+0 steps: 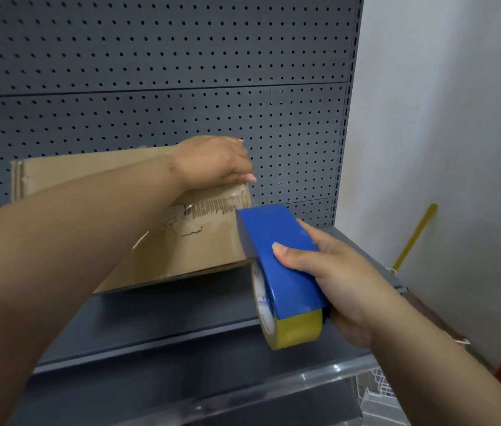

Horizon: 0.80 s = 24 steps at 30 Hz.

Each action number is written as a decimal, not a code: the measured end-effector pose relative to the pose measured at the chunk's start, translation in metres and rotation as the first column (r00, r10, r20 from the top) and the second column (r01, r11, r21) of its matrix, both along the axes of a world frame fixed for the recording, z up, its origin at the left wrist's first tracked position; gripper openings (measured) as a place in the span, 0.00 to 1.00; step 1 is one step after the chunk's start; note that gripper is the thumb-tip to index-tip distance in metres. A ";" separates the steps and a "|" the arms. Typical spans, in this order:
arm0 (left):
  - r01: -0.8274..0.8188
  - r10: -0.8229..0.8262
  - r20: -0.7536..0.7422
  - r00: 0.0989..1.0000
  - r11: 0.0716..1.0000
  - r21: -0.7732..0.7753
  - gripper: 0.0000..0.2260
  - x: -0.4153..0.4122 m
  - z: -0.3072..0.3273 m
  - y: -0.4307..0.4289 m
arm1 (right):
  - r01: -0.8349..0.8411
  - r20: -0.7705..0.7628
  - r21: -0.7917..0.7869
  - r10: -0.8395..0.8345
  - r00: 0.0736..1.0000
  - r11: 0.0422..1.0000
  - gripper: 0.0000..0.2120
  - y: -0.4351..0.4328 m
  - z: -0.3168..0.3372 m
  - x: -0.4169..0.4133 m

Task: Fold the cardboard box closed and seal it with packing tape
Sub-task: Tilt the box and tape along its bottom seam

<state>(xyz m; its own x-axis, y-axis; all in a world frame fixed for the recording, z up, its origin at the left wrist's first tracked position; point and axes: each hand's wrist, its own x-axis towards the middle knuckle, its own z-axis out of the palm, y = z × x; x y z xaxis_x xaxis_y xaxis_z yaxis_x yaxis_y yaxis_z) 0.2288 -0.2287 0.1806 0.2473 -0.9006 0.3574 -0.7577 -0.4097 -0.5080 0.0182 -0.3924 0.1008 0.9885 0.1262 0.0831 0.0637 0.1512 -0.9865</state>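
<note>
Box on shelf, long axis left to right. Left hand curls over the box's top right corner; right hand, wrapped round the tape dispenser, meets the box's right edge.

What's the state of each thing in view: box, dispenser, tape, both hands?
cardboard box: flaps closed, resting on the shelf, label patch torn on the near face.
tape dispenser: held at the box's right edge, roll loaded.
packing tape roll: mounted in the dispenser; a clear strip seems drawn up to the box's corner.
left hand: grips the box's top right corner.
right hand: grips the dispenser.
</note>
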 end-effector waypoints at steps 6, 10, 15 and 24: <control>-0.101 0.102 -0.011 0.995 0.992 0.074 0.28 0.002 0.001 -0.005 | 0.013 -0.017 0.012 -0.013 1.000 1.000 0.13 -0.005 -0.016 -0.016; -0.140 0.142 -0.018 0.990 0.986 0.086 0.26 0.002 0.001 -0.010 | 0.028 -0.034 0.058 -0.026 0.999 0.998 0.14 -0.001 -0.022 -0.019; -0.110 0.110 -0.002 0.994 0.994 -0.014 0.21 -0.013 -0.009 -0.017 | 0.077 -0.076 0.091 -0.070 0.995 0.993 0.14 -0.001 -0.025 -0.018; -0.034 0.041 -0.144 0.989 0.998 0.049 0.14 -0.042 -0.034 -0.028 | 0.073 -0.102 0.096 -0.063 0.993 0.993 0.12 -0.005 -0.030 -0.018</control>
<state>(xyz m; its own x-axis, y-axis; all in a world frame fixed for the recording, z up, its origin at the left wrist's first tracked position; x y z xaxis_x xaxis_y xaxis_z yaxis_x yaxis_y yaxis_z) 0.1864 -0.2567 0.1463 0.3273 -0.9044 0.2739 -0.8093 -0.4179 -0.4127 -0.0003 -0.3978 0.0712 0.9985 0.0540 -0.0066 -0.0197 0.2474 -0.9687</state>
